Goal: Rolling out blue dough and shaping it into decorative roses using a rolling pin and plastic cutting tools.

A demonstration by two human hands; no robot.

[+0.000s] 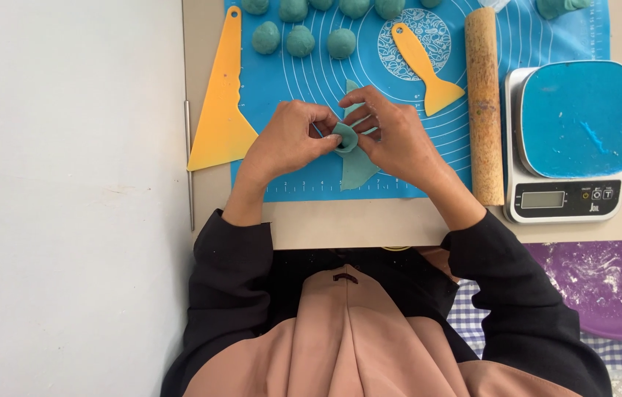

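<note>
Seen from above, a person in black sleeves works a long strip of teal dough point(356, 170) at the near edge of a blue baking mat point(311, 66) printed with white concentric rings and a ruler scale along its border. The left hand point(287, 140) and the right hand point(394, 136) meet over the strip, fingertips of both pinching its rolled-up middle into a small coil, while the strip's flat tails lie on the mat beyond and below the fingers. Round teal dough balls point(300, 41) sit in rows at the far side of the mat. A yellow triangular scraper point(221, 110) rests at the mat's left edge, a smaller yellow fan-shaped scraper point(424, 68) lies across a white patterned disc printed on the mat, and a wooden rolling pin point(484, 103) runs along its right edge. Just right of the pin stands a white kitchen scale point(572, 198) with a blue weighing plate, a grey display and small buttons along its front. All rest on a beige worktop point(355, 224); a purple floured basin point(612, 283) sits lower right.
</note>
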